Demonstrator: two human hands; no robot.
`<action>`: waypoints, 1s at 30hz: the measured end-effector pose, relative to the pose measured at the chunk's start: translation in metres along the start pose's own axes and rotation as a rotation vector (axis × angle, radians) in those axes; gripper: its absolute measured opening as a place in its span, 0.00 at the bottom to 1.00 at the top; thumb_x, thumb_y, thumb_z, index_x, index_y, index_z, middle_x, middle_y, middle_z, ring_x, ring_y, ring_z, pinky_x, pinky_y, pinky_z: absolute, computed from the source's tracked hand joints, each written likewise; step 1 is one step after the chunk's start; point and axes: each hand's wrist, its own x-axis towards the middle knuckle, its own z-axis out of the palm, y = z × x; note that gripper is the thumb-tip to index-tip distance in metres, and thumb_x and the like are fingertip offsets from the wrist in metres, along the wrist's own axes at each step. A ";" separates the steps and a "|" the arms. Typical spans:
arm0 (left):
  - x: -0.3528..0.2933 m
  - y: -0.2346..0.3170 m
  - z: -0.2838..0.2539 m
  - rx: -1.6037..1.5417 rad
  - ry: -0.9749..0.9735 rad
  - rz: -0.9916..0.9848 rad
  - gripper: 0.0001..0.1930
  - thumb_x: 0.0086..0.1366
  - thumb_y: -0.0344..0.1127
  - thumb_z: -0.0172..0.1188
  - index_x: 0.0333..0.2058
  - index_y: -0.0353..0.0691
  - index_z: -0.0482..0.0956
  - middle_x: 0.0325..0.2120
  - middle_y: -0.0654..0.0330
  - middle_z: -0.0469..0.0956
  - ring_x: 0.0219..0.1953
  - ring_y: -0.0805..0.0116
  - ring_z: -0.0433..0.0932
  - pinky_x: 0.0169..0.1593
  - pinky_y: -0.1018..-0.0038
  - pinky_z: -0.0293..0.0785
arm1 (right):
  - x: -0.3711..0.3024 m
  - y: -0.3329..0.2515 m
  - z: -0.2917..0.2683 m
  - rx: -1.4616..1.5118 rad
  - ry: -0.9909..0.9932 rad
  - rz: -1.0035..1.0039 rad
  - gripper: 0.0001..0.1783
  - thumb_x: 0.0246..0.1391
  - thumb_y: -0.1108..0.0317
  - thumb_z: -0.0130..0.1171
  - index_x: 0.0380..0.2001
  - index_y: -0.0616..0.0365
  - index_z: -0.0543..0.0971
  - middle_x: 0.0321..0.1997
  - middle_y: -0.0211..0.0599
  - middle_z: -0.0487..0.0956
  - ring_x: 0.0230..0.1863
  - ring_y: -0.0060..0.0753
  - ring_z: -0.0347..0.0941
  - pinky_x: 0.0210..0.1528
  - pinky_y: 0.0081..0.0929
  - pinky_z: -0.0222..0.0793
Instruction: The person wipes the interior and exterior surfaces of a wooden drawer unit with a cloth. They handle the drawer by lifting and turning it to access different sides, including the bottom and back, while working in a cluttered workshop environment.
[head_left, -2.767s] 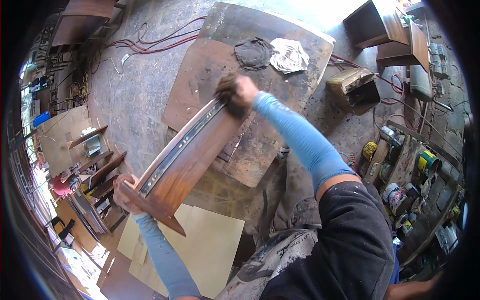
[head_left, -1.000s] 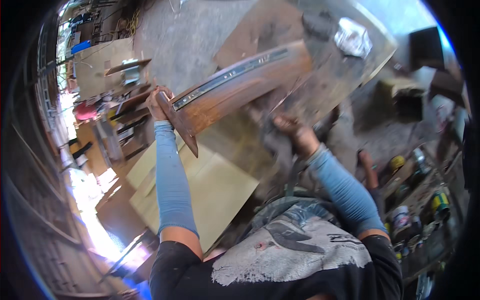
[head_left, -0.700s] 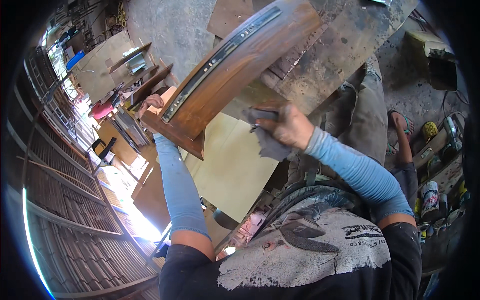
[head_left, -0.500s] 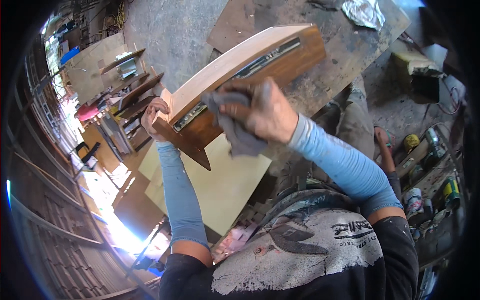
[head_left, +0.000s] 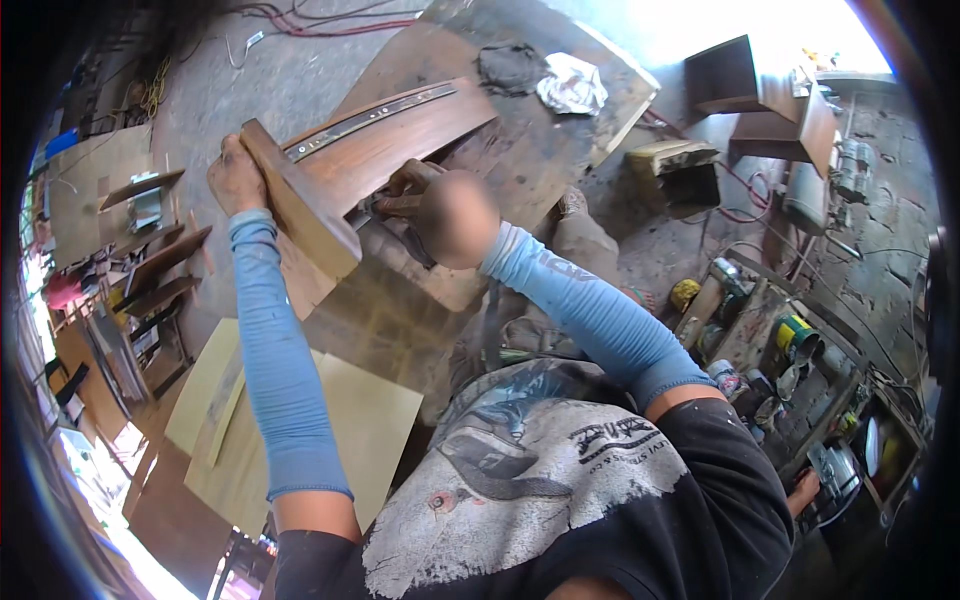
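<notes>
My left hand [head_left: 238, 175] is closed around the end of a brown wooden drawer's front panel [head_left: 300, 195], which stands tilted before me. A metal drawer slide [head_left: 375, 120] runs along the drawer's curved-looking side [head_left: 405, 140]. My right hand [head_left: 460, 215], partly blurred, is by the lower edge of that side, its fingers bent around a dark grey rag [head_left: 410, 243]. Much of the rag is hidden beneath the hand. Both forearms wear light blue sleeves.
A large stained board [head_left: 610, 45] lies beyond the drawer, bearing a dark cloth [head_left: 510, 68] and crumpled silvery sheet [head_left: 572, 85]. Right are an open square container [head_left: 690, 175] and a wooden rack [head_left: 750, 335] with several cans. Pale panels [head_left: 350, 410] lie lower left.
The drawer has been tipped and turned, so its front panel now faces up nearer me. My right hand has moved with the rag from the slide to the side's lower edge. The view has shifted.
</notes>
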 end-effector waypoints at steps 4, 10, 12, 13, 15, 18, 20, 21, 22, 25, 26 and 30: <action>-0.017 0.093 0.004 0.158 -0.042 -0.037 0.37 0.68 0.63 0.40 0.31 0.27 0.80 0.33 0.32 0.77 0.41 0.33 0.75 0.44 0.51 0.68 | -0.022 0.003 -0.034 0.207 0.192 0.328 0.20 0.55 0.72 0.61 0.52 0.66 0.76 0.52 0.44 0.79 0.51 0.32 0.73 0.55 0.26 0.69; -0.035 0.061 -0.009 0.130 -0.407 0.160 0.38 0.63 0.67 0.47 0.36 0.28 0.81 0.38 0.32 0.77 0.45 0.36 0.75 0.47 0.56 0.70 | -0.106 0.105 -0.164 0.919 0.675 0.854 0.27 0.60 0.64 0.57 0.62 0.53 0.68 0.59 0.38 0.74 0.59 0.34 0.70 0.55 0.29 0.68; -0.046 0.074 -0.008 0.141 -0.429 -0.003 0.41 0.61 0.71 0.47 0.37 0.27 0.80 0.37 0.31 0.77 0.44 0.36 0.75 0.48 0.57 0.70 | -0.126 0.102 -0.217 0.870 0.669 0.873 0.36 0.59 0.61 0.59 0.68 0.52 0.59 0.60 0.41 0.73 0.59 0.34 0.69 0.55 0.30 0.68; -0.045 0.084 -0.002 0.214 -0.413 -0.053 0.43 0.60 0.73 0.46 0.37 0.27 0.80 0.37 0.31 0.77 0.44 0.36 0.75 0.48 0.56 0.69 | -0.126 0.089 -0.236 0.827 0.668 0.890 0.38 0.56 0.64 0.62 0.68 0.54 0.58 0.60 0.42 0.72 0.56 0.34 0.70 0.54 0.29 0.69; -0.038 0.107 0.030 0.339 -0.391 -0.154 0.47 0.58 0.76 0.43 0.37 0.25 0.80 0.36 0.31 0.77 0.43 0.36 0.75 0.47 0.55 0.69 | -0.141 0.099 -0.271 0.845 0.409 0.824 0.42 0.50 0.71 0.66 0.67 0.58 0.60 0.60 0.41 0.71 0.53 0.36 0.73 0.52 0.29 0.70; -0.008 0.106 0.044 0.382 -0.393 -0.327 0.56 0.54 0.83 0.33 0.37 0.23 0.80 0.36 0.29 0.76 0.45 0.34 0.74 0.49 0.53 0.67 | -0.136 0.099 -0.298 0.498 0.124 0.720 0.41 0.44 0.79 0.67 0.63 0.64 0.63 0.56 0.40 0.74 0.49 0.35 0.75 0.49 0.27 0.72; 0.005 0.077 0.036 0.434 -0.323 -0.404 0.60 0.51 0.86 0.27 0.39 0.22 0.79 0.39 0.29 0.76 0.47 0.34 0.74 0.51 0.54 0.67 | -0.126 0.090 -0.309 0.586 0.072 0.806 0.37 0.43 0.80 0.66 0.60 0.66 0.67 0.52 0.38 0.76 0.47 0.33 0.76 0.49 0.26 0.73; 0.002 0.065 0.029 0.384 -0.357 -0.484 0.59 0.52 0.85 0.30 0.42 0.23 0.78 0.42 0.32 0.77 0.48 0.36 0.74 0.52 0.55 0.67 | -0.124 0.086 -0.317 0.623 0.051 0.848 0.35 0.42 0.80 0.66 0.58 0.67 0.69 0.50 0.38 0.78 0.46 0.32 0.76 0.48 0.25 0.73; -0.007 0.056 0.026 0.325 -0.396 -0.562 0.58 0.53 0.84 0.34 0.45 0.23 0.77 0.44 0.35 0.77 0.48 0.38 0.75 0.53 0.56 0.68 | -0.126 0.085 -0.327 0.665 0.108 0.902 0.32 0.44 0.77 0.66 0.55 0.67 0.71 0.48 0.37 0.78 0.44 0.30 0.76 0.46 0.25 0.73; -0.119 0.099 0.056 -0.623 -0.215 -0.792 0.48 0.58 0.71 0.53 0.59 0.26 0.64 0.55 0.47 0.72 0.51 0.50 0.75 0.56 0.57 0.70 | -0.138 0.092 -0.360 0.781 0.301 1.068 0.22 0.50 0.69 0.65 0.48 0.67 0.75 0.41 0.35 0.80 0.40 0.26 0.76 0.40 0.24 0.73; -0.150 0.122 0.061 -0.742 -0.159 -0.786 0.45 0.61 0.66 0.54 0.58 0.27 0.65 0.55 0.48 0.72 0.51 0.53 0.75 0.56 0.58 0.71 | -0.152 0.113 -0.365 0.733 0.353 0.987 0.23 0.52 0.65 0.64 0.48 0.68 0.75 0.41 0.35 0.80 0.37 0.25 0.75 0.38 0.23 0.71; -0.214 0.192 0.055 -0.922 -0.044 -0.926 0.33 0.66 0.52 0.58 0.57 0.29 0.66 0.53 0.51 0.73 0.50 0.58 0.76 0.53 0.62 0.73 | -0.166 0.145 -0.387 0.561 0.371 0.991 0.26 0.51 0.62 0.63 0.49 0.71 0.74 0.42 0.38 0.79 0.40 0.26 0.74 0.45 0.23 0.70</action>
